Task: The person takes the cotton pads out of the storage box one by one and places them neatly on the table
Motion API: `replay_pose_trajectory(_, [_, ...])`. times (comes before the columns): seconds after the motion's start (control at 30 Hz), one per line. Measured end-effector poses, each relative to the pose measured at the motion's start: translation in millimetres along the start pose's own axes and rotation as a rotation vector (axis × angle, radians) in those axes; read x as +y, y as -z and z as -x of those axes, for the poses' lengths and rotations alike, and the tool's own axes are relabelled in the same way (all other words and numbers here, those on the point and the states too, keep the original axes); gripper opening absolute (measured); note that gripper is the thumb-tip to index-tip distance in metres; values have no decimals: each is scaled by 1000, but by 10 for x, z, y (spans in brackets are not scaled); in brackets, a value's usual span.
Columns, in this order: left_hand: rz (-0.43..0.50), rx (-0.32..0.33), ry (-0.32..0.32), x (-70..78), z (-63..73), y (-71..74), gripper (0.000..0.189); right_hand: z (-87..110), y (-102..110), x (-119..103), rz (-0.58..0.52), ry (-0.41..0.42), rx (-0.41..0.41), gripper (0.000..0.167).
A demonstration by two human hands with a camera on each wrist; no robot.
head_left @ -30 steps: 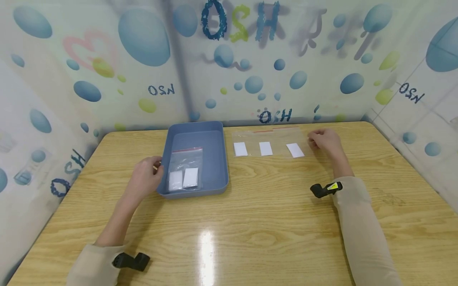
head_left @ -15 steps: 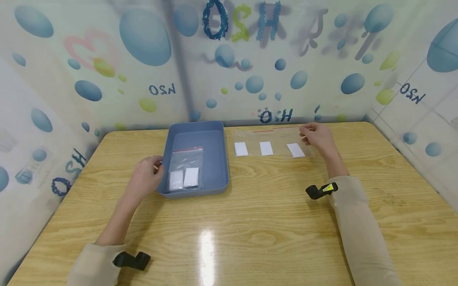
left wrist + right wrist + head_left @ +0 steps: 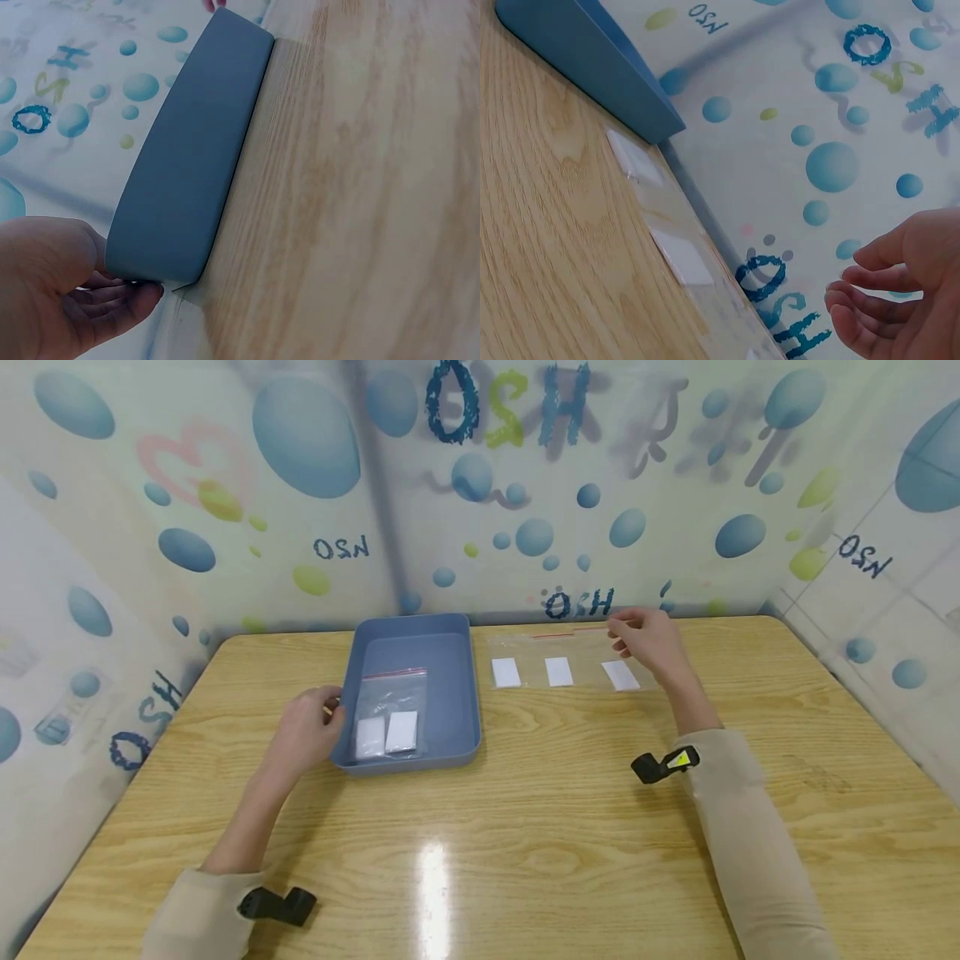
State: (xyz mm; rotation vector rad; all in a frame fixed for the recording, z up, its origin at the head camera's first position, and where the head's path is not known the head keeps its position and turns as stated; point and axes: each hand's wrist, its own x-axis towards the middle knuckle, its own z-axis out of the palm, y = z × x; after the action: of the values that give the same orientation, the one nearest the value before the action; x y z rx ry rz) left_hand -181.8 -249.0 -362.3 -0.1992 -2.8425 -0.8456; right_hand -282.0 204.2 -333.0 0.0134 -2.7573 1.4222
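Tray (image 3: 187, 150) gripped by left fingers (image 3: 124, 316); rightmost card (image 3: 621, 676) near right fingers (image 3: 870, 310).

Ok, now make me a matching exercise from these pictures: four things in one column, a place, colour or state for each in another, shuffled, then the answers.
1. left hand
2. right hand
3. tray
4. row of bags

A. in the air, holding nothing
B. blue-grey
C. flat on the table
D. at the tray's left wall

Pairs: 1-D, 2-A, 3-B, 4-C

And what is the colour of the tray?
The tray is greyish blue; the head view shows it best.
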Motion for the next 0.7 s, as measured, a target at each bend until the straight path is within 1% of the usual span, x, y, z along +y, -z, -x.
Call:
replay_pose_trajectory(0.27, [-2,4,-5,3,3,2,33,64,-78,-169,-7,33,-33,41])
replay_pose_trajectory(0.47, [-2,1,-3,-1,4,0,33,112,-152,-272,-1,90,-68,39])
replay_pose_trajectory(0.7, [6,-2,2,12,10,4,33,152,-225,-374,18,131,-68,36])
